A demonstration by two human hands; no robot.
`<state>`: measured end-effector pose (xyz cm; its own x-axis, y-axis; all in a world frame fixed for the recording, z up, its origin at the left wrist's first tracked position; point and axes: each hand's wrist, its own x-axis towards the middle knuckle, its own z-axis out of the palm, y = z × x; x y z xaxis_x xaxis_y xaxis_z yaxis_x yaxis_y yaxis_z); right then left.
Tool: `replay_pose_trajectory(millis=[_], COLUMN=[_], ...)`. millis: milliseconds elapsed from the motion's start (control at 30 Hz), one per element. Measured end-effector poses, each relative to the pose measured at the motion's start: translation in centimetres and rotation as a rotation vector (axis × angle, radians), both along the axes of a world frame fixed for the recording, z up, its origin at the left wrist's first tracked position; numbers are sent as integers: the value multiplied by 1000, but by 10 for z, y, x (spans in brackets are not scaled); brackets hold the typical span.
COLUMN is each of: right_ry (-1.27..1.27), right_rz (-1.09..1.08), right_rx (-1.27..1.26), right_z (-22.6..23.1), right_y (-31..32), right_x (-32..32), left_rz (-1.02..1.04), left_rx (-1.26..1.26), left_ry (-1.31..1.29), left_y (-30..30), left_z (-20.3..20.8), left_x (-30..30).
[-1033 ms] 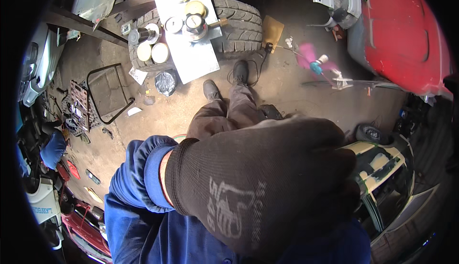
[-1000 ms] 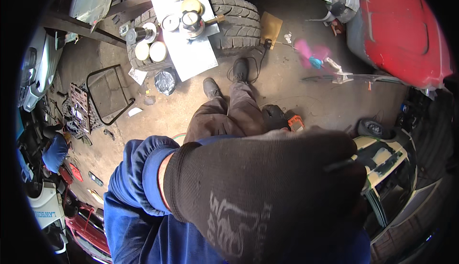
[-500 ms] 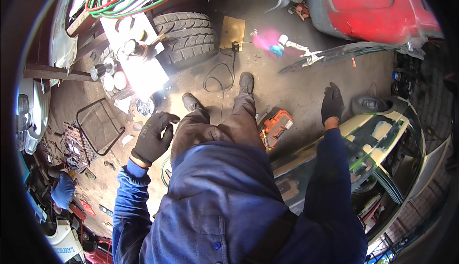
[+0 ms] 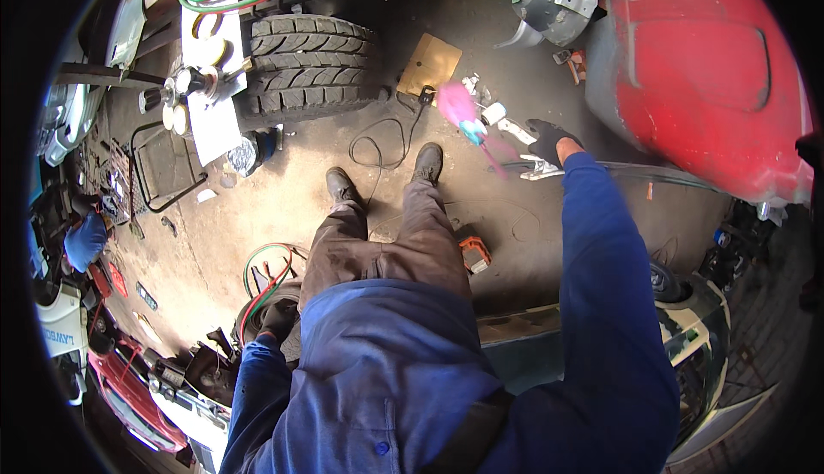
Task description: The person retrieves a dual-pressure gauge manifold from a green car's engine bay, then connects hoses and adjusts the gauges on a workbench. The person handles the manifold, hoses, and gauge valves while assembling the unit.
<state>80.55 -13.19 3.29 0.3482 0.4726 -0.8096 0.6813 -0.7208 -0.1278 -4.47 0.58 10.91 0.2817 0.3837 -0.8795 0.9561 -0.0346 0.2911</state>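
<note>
My right hand (image 4: 551,139), in a black glove, reaches out with its fingers apart, right beside the white arm and clamp of what looks like a small clip-on fan (image 4: 517,132). Whether the fingertips touch it I cannot tell. Pink and blue parts at the fan's far end are blurred. Low at my left side hangs my left hand (image 4: 279,318), also gloved, close to red and green hoses (image 4: 266,289); its fingers are too dark to make out.
A large treaded tyre (image 4: 311,66) stands ahead on the left, beside a bright white board (image 4: 210,118) with tools. A red car panel (image 4: 695,70) is at far right. A black cable (image 4: 390,143) curls over the floor before my shoes. An orange tool (image 4: 475,253) lies near my right leg.
My right hand has moved forward and inward to the clip-on fan. My left hand has dropped back beside my hip. The view has shifted, showing more of the red panel.
</note>
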Motion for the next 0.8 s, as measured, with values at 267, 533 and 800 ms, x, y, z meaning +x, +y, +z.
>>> replay_pose_trajectory(millis=[267, 533, 800], right_ry=[-7, -51, 74], right_rz=[-157, -223, -196], right_rx=[-82, -131, -73], right_z=[-57, -74, -80], right_y=[12, 20, 14], right_x=[-24, -33, -22], left_rz=[341, 532, 643], left_rx=[-115, -45, -25], left_ry=[253, 256, 155], left_y=[-80, -133, -157], left_z=[37, 29, 19], left_x=[31, 31, 52])
